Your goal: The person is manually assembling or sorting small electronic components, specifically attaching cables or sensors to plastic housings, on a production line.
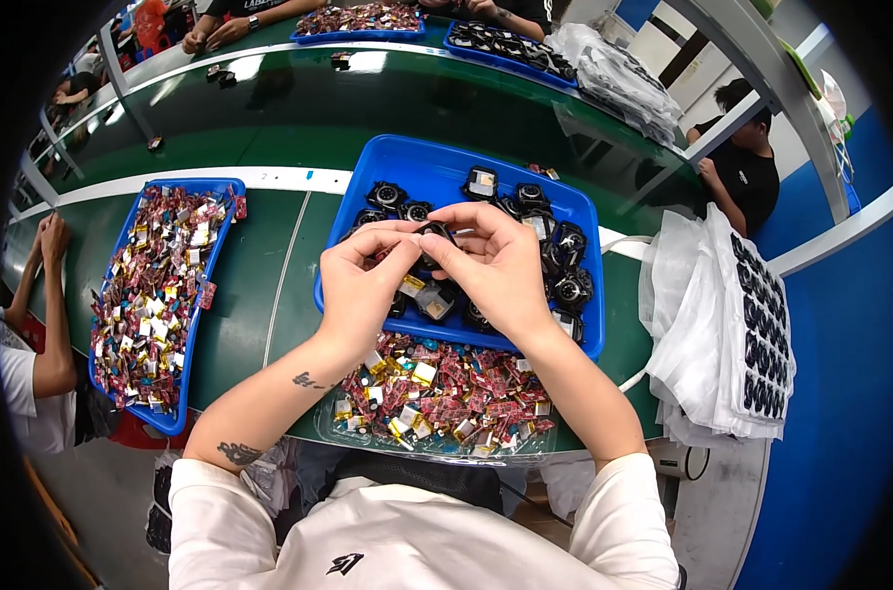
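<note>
Pinching with both hands, and it's close work just above the middle of the frame! The left hand (360, 275) comes in with curled fingers, thumb and fingertips nearly together on a small black piece (434, 234); the right hand (493, 258) meets it from the other side, thumb and index finger on the same piece, other fingers bent loosely. On the writing: a short dark mark sits on the chest of the white shirt (407, 531), bottom centre, and small marks dot the white rail (279, 178), upper left of centre, too small to tell. Pale squares, perhaps labels, show on some black watch-shaped cases (570, 287) in the blue tray (422, 162). Which way does the held piece point? The fingers cover too much of it: its visible edge seems to slope down to the right, but its full long axis cannot be told. It's up over that tray, cases lying at mixed angles below. Just beneath, lower centre, a heap of red circuit boards (446, 398) with white and yellow parts; another heap fills a second blue tray (176, 423) at left on the green desk (245, 315). Far right, white sheets (683, 324) stand stacked, black parts in rows.
</note>
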`<control>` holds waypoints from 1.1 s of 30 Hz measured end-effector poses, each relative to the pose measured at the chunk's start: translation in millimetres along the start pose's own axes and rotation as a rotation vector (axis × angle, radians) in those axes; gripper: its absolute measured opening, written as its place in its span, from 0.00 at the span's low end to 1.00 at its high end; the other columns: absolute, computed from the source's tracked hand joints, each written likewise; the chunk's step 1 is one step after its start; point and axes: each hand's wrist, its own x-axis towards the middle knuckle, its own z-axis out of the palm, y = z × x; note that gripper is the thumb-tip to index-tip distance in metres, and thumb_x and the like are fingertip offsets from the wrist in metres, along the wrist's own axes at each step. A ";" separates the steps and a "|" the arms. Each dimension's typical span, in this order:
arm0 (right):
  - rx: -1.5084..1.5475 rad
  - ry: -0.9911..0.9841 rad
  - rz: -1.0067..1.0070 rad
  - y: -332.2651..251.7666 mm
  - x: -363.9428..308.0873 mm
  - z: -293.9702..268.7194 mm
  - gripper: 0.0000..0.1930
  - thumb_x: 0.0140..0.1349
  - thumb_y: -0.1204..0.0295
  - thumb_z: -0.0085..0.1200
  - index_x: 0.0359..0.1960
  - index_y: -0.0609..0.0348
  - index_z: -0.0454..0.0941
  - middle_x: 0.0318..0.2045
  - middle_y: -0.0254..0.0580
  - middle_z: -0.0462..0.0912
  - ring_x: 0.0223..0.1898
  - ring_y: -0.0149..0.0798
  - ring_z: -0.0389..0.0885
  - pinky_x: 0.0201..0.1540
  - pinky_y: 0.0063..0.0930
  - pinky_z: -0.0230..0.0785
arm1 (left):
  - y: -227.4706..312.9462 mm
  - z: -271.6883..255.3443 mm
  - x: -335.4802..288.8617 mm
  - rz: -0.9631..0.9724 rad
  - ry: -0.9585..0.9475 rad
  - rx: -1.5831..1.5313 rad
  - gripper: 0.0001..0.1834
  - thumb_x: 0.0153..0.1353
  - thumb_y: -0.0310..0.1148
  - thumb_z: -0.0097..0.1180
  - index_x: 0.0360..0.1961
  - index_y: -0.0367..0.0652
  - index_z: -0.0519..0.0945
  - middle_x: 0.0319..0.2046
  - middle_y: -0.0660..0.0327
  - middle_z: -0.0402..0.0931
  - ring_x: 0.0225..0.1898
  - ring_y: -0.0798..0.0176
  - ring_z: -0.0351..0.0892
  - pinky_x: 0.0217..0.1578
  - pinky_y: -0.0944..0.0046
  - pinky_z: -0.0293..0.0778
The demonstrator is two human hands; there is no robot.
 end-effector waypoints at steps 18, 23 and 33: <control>0.182 0.087 -0.109 0.2 7.8 -12.1 0.09 0.53 0.82 0.59 0.31 0.62 0.70 0.32 0.39 0.80 0.34 0.27 0.79 0.38 0.19 0.74 | 7.6 -1.8 0.0 -0.104 -0.179 -0.178 0.06 0.58 0.27 0.59 0.35 0.35 0.82 0.31 0.62 0.80 0.30 0.75 0.73 0.31 0.74 0.69; 0.173 0.072 -0.265 2.8 6.0 -7.5 0.12 0.52 0.84 0.58 0.29 0.61 0.65 0.34 0.45 0.79 0.38 0.29 0.79 0.40 0.22 0.74 | 9.9 2.3 -0.1 -0.128 -0.158 -0.188 0.08 0.57 0.27 0.61 0.37 0.35 0.81 0.30 0.62 0.80 0.28 0.75 0.74 0.31 0.74 0.69; 0.222 0.066 -0.281 0.3 0.8 -3.9 0.11 0.54 0.82 0.59 0.29 0.62 0.66 0.35 0.45 0.79 0.37 0.29 0.79 0.34 0.20 0.76 | 8.9 7.6 4.0 0.152 -0.096 0.016 0.09 0.56 0.25 0.62 0.38 0.35 0.79 0.29 0.64 0.77 0.30 0.74 0.75 0.31 0.76 0.71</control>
